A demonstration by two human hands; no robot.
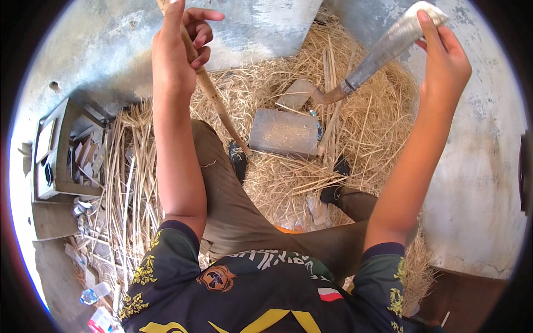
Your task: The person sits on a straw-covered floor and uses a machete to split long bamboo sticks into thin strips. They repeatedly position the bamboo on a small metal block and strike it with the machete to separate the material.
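Pale, peeling walls (pixel 255 28), floor heaped with straw (pixel 380 116). Left hand (pixel 176 53) has the wooden stick (pixel 214 91) against its palm, lower fingers loosely curled, one finger sticking out; the stick's foot comes down just beside the grey block (pixel 283 132), probably why a loose hold does. Right hand (pixel 448 58) pinches the broad, pale end of a long grey tool (pixel 383 53) (blade-like, can't confirm) between thumb and fingers, so its curved brown end tilts down toward the block.
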